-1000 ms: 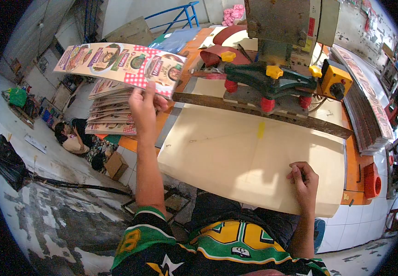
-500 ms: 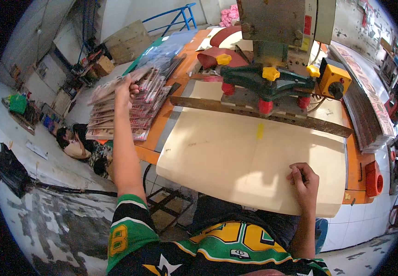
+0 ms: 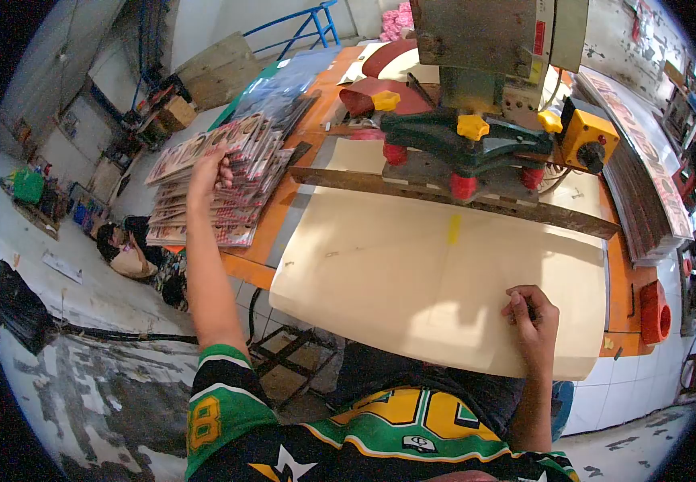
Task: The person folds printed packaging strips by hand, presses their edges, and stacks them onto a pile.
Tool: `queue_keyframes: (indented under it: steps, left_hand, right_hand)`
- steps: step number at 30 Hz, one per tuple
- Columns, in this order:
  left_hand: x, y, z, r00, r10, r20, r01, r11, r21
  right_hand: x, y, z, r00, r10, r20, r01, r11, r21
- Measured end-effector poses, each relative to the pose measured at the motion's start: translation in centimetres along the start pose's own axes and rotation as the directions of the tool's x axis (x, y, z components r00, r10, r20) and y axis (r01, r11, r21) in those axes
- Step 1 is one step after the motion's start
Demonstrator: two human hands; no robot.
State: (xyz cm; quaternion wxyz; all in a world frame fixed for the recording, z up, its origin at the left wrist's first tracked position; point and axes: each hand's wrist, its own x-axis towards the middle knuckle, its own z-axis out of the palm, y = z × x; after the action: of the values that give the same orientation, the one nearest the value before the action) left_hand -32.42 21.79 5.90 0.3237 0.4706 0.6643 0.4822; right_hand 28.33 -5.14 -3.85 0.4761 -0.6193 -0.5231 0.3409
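Observation:
My left hand (image 3: 210, 173) is over a tall, uneven stack of printed plastic sheets (image 3: 239, 201) at the left edge of the table. Its fingers are loosely bent and apart, with no sheet visibly gripped. The topmost printed sheet (image 3: 191, 153) lies just behind that hand. On the right, my right hand (image 3: 531, 315) rests on a wide cream sheet (image 3: 412, 273), its fingers curled in towards the thumb, with nothing visible in them. Beyond the cream sheet stands a press with a dark green clamp frame (image 3: 428, 132) and a long metal bar (image 3: 444, 198).
A yellow control box (image 3: 585, 143) hangs at the press's right. Another stack of printed sheets (image 3: 645, 177) lies farther right. A red roll-shaped object (image 3: 654, 312) sits at the table's right corner. A person (image 3: 135, 249) is low on the floor at left.
My left hand has drawn back slightly towards me and down from the top of the stack. The printed sheet it was on now lies flatter there. My right hand has stayed put.

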Motion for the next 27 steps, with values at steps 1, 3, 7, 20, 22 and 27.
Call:
queue_keyframes:
  steps: [1, 3, 7, 20, 22, 27]
  left_hand:
    - [-1.4, 0.9, 0.7, 1.000, 0.002, 0.001, -0.002, 1.000, 0.000]
    - [-4.0, 2.4, 1.8, 0.992, 0.123, -0.038, -0.118, 0.987, 0.111]
    - [-2.7, 0.3, 1.3, 0.983, 0.173, -0.064, -0.158, 0.970, 0.186]
    - [-12.8, 0.2, 8.4, 0.870, 0.431, -0.238, -0.452, 0.891, -0.037]
    - [-15.6, -0.5, 10.0, 0.827, 0.555, -0.093, -0.561, 0.825, -0.068]
    - [-23.1, -2.7, 15.0, 0.842, 0.499, 0.205, -0.502, 0.864, -0.040]
  right_hand:
    - [0.0, 0.0, 0.0, 1.000, -0.008, -0.003, 0.008, 1.000, 0.001]
    - [0.0, -0.3, -0.1, 1.000, 0.004, 0.000, -0.004, 1.000, -0.006]
    - [-0.1, -1.1, -0.2, 0.999, 0.040, 0.010, -0.040, 0.999, -0.007]
    - [-0.1, 0.4, -1.4, 0.994, -0.043, 0.097, 0.043, 0.999, -0.003]
    - [-0.3, -0.1, -1.9, 0.990, -0.001, 0.142, -0.019, 0.990, 0.141]
    - [-0.4, -2.3, -5.3, 0.997, -0.037, 0.069, 0.031, 0.996, 0.086]
